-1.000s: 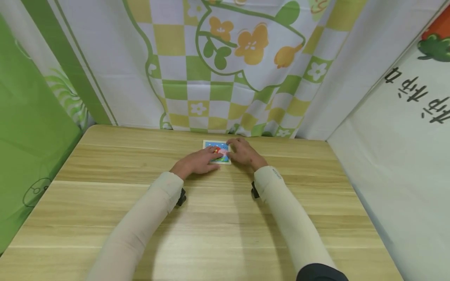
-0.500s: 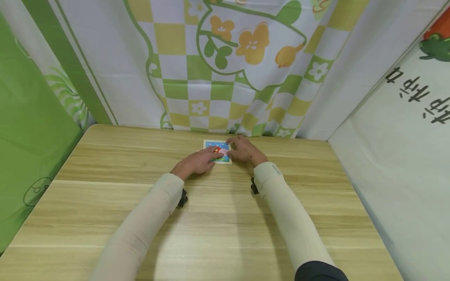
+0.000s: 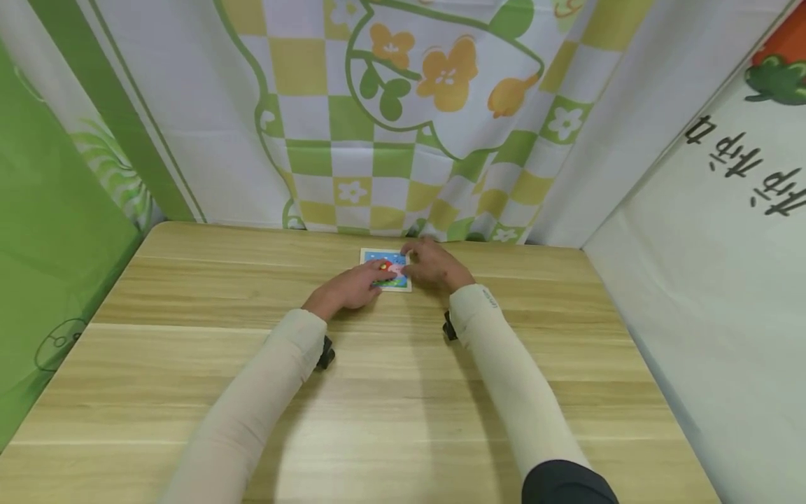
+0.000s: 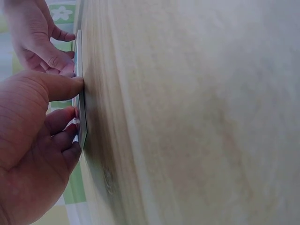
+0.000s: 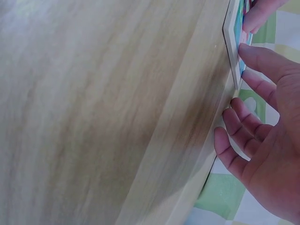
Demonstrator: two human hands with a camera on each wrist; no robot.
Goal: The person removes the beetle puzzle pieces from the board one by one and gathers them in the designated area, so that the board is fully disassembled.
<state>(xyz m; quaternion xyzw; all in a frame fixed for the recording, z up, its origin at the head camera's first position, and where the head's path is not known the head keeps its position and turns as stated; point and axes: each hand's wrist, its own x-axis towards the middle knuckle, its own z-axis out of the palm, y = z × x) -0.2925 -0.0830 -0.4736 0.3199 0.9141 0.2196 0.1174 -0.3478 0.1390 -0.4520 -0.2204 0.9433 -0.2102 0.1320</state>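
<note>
A small square picture board (image 3: pixel 376 256) with a pale rim lies flat near the table's back edge. Its face has a blue background and a red and pink cartoon figure, partly covered by fingers. My left hand (image 3: pixel 351 287) reaches over the board from the left, fingers extended across the picture. In the left wrist view its thumb touches the board's near edge. My right hand (image 3: pixel 434 264) is at the board's right side. The right wrist view shows its thumb (image 5: pixel 255 57) and index finger touching the face close to that edge, tips apart, while the other fingers hang loosely bent.
The wooden table (image 3: pixel 378 420) stretches toward me beneath both forearms. A checked, flowered curtain (image 3: pixel 352 161) hangs right behind its back edge. Green cloth (image 3: pixel 57 210) borders the left, and a white wall panel (image 3: pixel 711 280) with writing borders the right.
The board stays in place, apart from a slight shift of the whole view. My left thumb has drawn back slightly to the left; the right hand has edged a little farther back.
</note>
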